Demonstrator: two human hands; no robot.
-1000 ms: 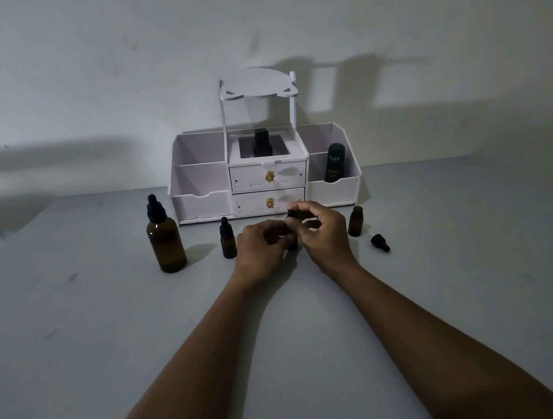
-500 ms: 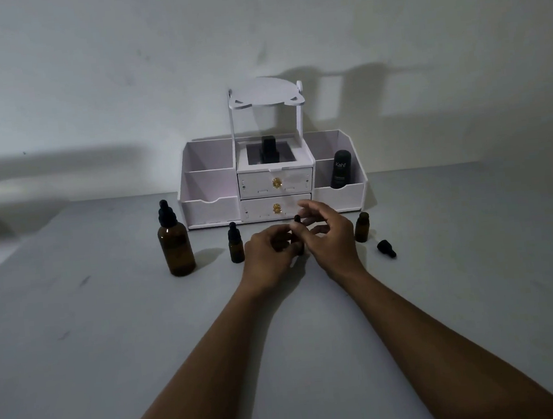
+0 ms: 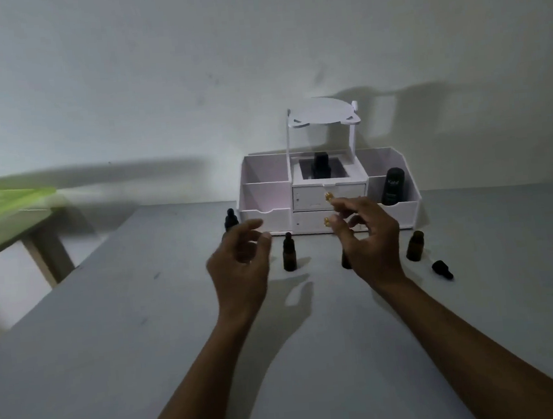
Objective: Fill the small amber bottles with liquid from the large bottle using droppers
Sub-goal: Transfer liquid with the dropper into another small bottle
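Note:
My left hand [image 3: 240, 266] hangs over the grey table with its fingers apart and empty, covering most of the large amber bottle; only that bottle's black dropper top [image 3: 230, 218] shows. A small capped amber bottle [image 3: 288, 252] stands just right of this hand. My right hand [image 3: 368, 238] is raised with fingers spread and holds nothing; a second small bottle [image 3: 345, 260] peeks out at its left edge. A third small bottle [image 3: 415, 246] stands uncapped further right, with a loose black dropper cap [image 3: 442, 270] lying beside it.
A white organiser [image 3: 267, 196] with two gold-knobbed drawers stands against the wall behind the bottles; it holds a black bottle [image 3: 392, 186] at the right and a dark bottle [image 3: 320, 166] in the centre. A green-topped table [image 3: 1, 213] sits at the far left.
Both hands let go of the middle small bottle and lifted apart, the left moving left toward the large bottle. The view has swung left, bringing the green table in.

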